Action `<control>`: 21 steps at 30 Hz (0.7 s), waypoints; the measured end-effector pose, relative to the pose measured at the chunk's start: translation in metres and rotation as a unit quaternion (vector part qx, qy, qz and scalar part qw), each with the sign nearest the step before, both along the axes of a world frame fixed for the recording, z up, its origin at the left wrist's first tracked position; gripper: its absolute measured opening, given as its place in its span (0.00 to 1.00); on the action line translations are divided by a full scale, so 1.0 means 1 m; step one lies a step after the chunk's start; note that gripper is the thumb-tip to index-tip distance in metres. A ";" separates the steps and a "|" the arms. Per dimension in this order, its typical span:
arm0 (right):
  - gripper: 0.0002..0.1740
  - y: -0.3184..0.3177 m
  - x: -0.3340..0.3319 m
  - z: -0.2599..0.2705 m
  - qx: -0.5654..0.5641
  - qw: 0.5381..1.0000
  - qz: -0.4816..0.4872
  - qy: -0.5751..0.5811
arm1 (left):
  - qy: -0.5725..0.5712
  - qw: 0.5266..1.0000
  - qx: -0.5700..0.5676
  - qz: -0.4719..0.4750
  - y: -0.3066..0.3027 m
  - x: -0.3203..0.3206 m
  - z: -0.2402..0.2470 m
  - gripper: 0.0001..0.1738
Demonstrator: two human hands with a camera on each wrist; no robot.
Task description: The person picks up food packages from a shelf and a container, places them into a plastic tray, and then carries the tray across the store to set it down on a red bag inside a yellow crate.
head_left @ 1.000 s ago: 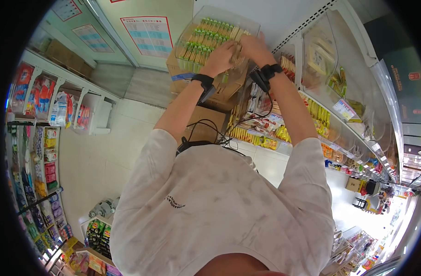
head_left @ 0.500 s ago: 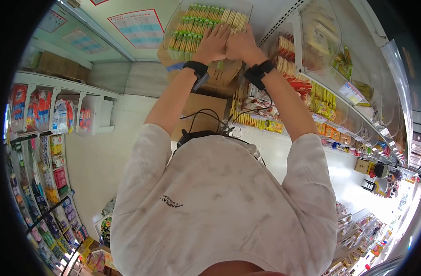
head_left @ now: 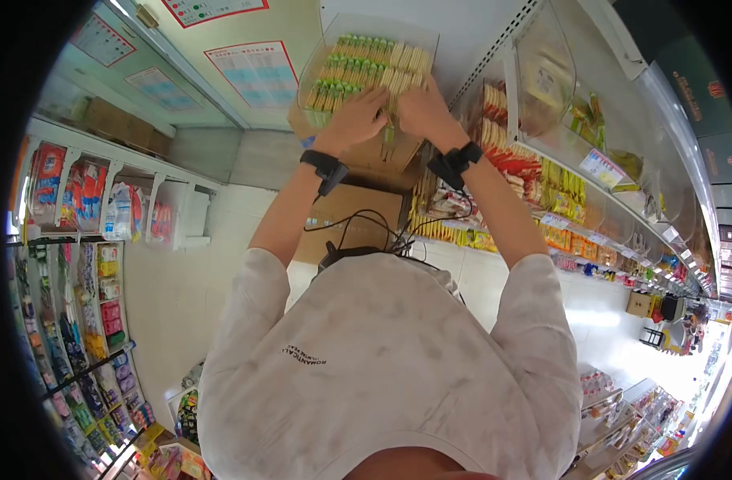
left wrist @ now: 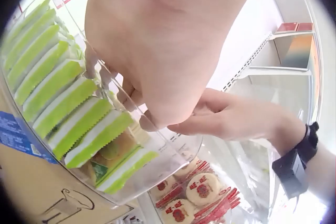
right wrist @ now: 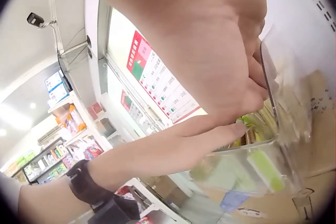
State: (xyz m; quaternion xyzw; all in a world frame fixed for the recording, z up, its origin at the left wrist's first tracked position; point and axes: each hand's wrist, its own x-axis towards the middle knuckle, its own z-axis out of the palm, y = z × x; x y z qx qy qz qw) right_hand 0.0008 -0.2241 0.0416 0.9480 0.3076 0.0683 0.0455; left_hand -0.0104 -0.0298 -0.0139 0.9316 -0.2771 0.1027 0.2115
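Packets (head_left: 364, 62) line one clear bin (head_left: 304, 86); left hand (head_left: 353, 122), right hand (head_left: 426, 114) reach inside.

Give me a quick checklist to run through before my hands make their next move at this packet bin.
1. Cardboard box under the clear bin: ok.
2. Left hand and right hand both at the bin: ok.
3. Green-topped packets and pale packets side by side in rows: ok.
4. Front row evenly spaced: not ok, a gap shows beside the green end packet.
5. What the fingers hold: cannot tell, the hands hide it.
6. Dark cables away from the bin: ok, they lie nearer the waist.
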 end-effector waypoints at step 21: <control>0.25 0.008 0.052 0.032 -0.092 0.985 -0.121 0.081 | -0.020 1.000 0.025 -0.002 0.001 0.001 0.002 0.32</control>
